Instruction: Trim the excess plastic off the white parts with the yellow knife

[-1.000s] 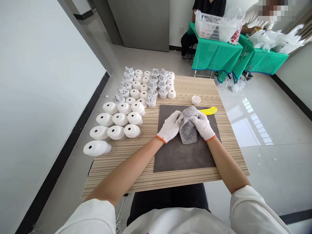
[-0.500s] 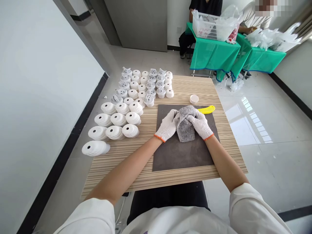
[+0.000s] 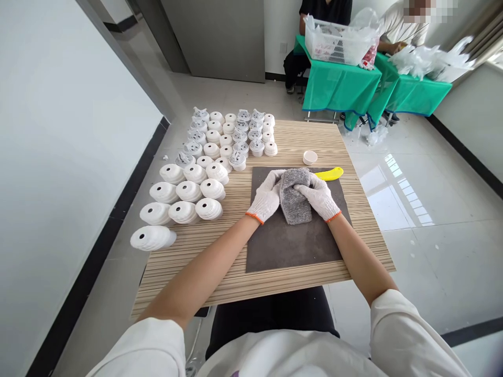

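**Left hand:** The left hand (image 3: 267,197), in a white knit work glove with an orange cuff, grips the near side of the grey fleecy cloth (image 3: 294,201), fingers narrowed against its edge.

**Right hand:** The right hand (image 3: 318,198), gloved alike, lies across the top of the cloth, fingers curled over its folded end.

**Cloth:** Bunched between both hands, the cloth sits near the upper middle of a dark grey mat (image 3: 293,251), clear of the mat's edges.

**Near the hands:** A yellow plastic scraper (image 3: 332,173) lies at the mat's far edge, just beyond the right hand; a small white cup (image 3: 310,157) stands beyond the mat.

**Edges and room:** The mat rests on a striped wooden tabletop (image 3: 188,267). Bare mat spreads toward the person; a narrow strip separates the left hand from rows of white ribbed moulded pieces (image 3: 188,191).

**Rest:** Two seated co-workers (image 3: 326,15) share green-covered tables (image 3: 340,86) with a white plastic basket (image 3: 336,44).
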Tool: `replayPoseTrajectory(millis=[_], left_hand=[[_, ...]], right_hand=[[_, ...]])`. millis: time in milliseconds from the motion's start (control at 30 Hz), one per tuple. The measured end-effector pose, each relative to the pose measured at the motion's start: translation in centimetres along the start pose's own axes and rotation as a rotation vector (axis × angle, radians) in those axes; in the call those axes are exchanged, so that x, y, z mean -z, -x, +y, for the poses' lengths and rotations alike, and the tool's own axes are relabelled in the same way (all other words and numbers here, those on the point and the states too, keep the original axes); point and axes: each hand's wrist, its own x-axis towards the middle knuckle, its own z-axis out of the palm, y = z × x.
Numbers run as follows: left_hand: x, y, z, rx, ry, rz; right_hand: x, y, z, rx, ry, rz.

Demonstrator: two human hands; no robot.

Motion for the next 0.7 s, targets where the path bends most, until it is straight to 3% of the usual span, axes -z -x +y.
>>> replayPoseTrajectory(millis=[200, 533, 700], left_hand=[[-0.6, -0.6, -0.7, 0.005, 0.295, 0.009], [-0.7, -0.5, 0.4, 0.152, 0.423, 0.063], [-0.6, -1.0, 0.3, 0.199, 0.446, 0.044]], right_hand=[[-0.3, 0.2, -0.1, -0.020, -0.019, 0.032], [-0.6, 0.0, 0.1, -0.089, -0.214, -0.008], [-0.6, 0.0, 0.1, -0.093, -0.169, -0.004]])
